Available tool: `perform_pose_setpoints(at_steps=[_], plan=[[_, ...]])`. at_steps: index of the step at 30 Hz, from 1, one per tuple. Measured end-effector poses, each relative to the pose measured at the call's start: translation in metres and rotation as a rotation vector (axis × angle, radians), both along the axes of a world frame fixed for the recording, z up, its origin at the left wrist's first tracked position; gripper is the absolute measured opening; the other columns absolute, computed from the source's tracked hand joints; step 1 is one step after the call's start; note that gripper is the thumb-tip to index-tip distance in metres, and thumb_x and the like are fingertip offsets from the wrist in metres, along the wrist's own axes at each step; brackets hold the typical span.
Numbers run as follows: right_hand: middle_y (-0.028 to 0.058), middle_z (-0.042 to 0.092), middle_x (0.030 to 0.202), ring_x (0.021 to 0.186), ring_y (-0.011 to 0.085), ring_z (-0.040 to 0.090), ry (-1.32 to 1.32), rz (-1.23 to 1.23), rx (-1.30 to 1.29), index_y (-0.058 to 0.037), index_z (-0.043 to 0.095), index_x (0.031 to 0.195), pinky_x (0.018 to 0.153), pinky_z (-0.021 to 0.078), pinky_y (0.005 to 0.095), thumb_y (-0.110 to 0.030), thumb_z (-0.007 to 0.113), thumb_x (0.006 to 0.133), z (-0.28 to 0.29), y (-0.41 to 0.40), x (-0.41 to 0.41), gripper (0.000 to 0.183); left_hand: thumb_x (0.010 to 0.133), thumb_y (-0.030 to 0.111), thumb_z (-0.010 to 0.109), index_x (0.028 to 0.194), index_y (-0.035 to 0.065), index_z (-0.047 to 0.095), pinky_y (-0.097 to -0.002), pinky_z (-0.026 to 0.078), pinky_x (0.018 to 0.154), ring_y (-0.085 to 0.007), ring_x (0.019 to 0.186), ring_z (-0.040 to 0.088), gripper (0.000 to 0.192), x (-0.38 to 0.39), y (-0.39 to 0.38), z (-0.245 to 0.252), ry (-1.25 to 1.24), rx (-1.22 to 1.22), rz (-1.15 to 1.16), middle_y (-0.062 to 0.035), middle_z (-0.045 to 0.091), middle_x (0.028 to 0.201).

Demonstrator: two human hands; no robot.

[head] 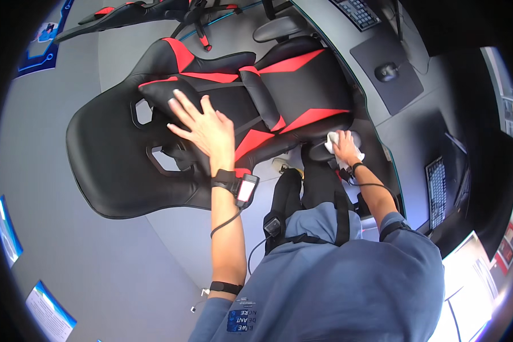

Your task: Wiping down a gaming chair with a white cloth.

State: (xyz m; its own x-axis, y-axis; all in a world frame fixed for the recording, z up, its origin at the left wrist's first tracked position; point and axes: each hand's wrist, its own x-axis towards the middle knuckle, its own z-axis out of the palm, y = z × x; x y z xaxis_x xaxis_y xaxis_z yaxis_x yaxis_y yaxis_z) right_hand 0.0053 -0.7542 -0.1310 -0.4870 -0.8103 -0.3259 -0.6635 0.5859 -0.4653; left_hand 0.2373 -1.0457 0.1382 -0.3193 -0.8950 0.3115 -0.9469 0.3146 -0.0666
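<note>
A black and red gaming chair (pixel 111 141) stands before me, its backrest towards the left of the view and its seat towards the desk. My left hand (pixel 205 124), fingers spread and empty, is over the chair's backrest beside a black headrest cushion (pixel 166 94) with red trim. My right hand (pixel 345 147) holds a white cloth (pixel 332 139) against the padded armrest (pixel 320 151) on the chair's near side. A lumbar cushion (pixel 260 98) with red ends lies across the chair where backrest and seat meet. Whether my left palm touches the chair, I cannot tell.
A long desk (pixel 410 128) runs along the right, bearing two keyboards (pixel 359 13), a mouse (pixel 386 72) on a dark mat (pixel 404 96) and monitors. Another black and red chair (pixel 154 13) stands at the top. A wall with posters is on the left.
</note>
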Motion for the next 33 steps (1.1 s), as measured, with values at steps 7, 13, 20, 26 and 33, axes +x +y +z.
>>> perform_pose_setpoints(at_steps=[7,13,20,26,33], plan=[[0.0244,0.047,0.111,0.102,0.0452,0.051,-0.182,0.102,-0.088,-0.0063,0.046,0.125,0.089,0.0448,0.0487,-0.019,0.068,0.08,0.001,0.008,-0.009,0.052,0.078,0.009,0.063,0.116,0.0045,0.057,-0.0541,0.027,0.113,-0.0395,0.138,0.032,0.039,-0.07,0.043,-0.119,0.37,0.414,-0.323,-0.0235,0.04,0.142],[0.0235,0.047,0.11,0.104,0.0452,0.051,-0.294,0.055,-0.02,-0.0065,0.048,0.122,0.092,0.0439,0.048,-0.016,0.069,0.078,0.005,0.01,-0.004,0.05,0.073,0.012,0.068,0.135,0.0023,0.044,-0.0495,0.024,0.115,-0.0382,0.144,0.021,0.067,-0.057,0.037,-0.237,0.156,0.672,-0.016,-0.0269,0.027,0.151],[0.0233,0.065,0.111,0.105,0.0341,0.063,-0.595,-0.174,0.265,0.002,0.057,0.113,0.092,0.0481,0.0398,-0.026,0.068,0.076,0.025,-0.067,-0.019,0.048,0.081,-0.002,0.056,0.144,0.006,0.036,-0.0456,0.03,0.114,-0.0447,0.141,0.023,0.066,-0.034,0.017,-0.292,0.645,0.618,-0.22,-0.0271,0.014,0.155],[0.0109,0.062,0.111,0.102,0.0171,0.058,-1.099,-0.438,-0.279,0.0004,0.052,0.123,0.089,0.0464,0.0302,-0.019,0.064,0.089,-0.009,-0.2,-0.017,0.041,0.082,-0.007,0.044,0.145,-0.0006,0.029,-0.0455,0.023,0.117,-0.0424,0.142,0.023,0.065,-0.045,0.021,-0.286,0.904,0.587,-0.191,-0.0275,0.02,0.153],[0.0127,0.058,0.114,0.109,0.0214,0.055,-0.75,-0.243,-0.633,-0.002,0.049,0.127,0.096,0.0434,0.0339,-0.031,0.065,0.091,-0.056,-0.363,0.032,0.049,0.076,-0.004,0.041,0.145,-0.0047,0.027,-0.0443,0.018,0.118,-0.0399,0.141,0.025,0.07,-0.052,0.019,-0.285,1.001,0.643,-0.079,-0.0265,0.028,0.15]])
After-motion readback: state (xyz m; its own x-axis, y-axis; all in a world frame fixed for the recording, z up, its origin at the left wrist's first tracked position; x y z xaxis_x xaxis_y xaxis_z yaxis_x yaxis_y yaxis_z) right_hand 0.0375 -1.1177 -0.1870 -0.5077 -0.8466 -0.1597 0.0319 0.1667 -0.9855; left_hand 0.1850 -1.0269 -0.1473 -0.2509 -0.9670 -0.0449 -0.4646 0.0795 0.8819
